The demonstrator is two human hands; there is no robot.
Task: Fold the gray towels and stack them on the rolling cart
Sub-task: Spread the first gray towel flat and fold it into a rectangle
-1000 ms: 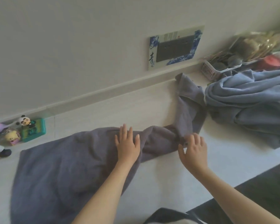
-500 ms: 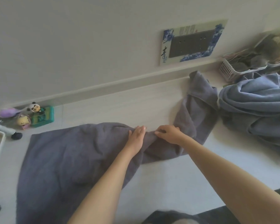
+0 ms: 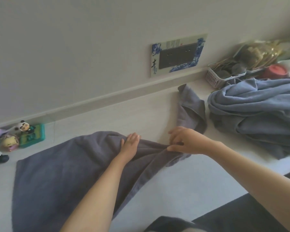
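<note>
A dark gray towel (image 3: 57,173) lies spread over the left of the white counter (image 3: 182,186), its right part bunched into a twisted strip that runs up toward the wall. My left hand (image 3: 130,145) presses flat on the towel near its upper edge, fingers straight. Just to its right, my right hand (image 3: 186,142) pinches a fold of the bunched strip. The strip's far end (image 3: 189,108) lies crumpled by the wall. A heap of blue-gray towels (image 3: 258,113) sits at the right.
Small toy figures and a green box (image 3: 32,135) stand at the left by the wall. A white basket (image 3: 219,77) of dark things and a red lid (image 3: 276,71) sit at the back right. A framed wall socket (image 3: 177,54) hangs above the counter. The counter's front edge drops off at lower right.
My right hand went from the towel's near edge up to the bunched strip and now pinches it further right. My left hand slid slightly away from me. The view shifted.
</note>
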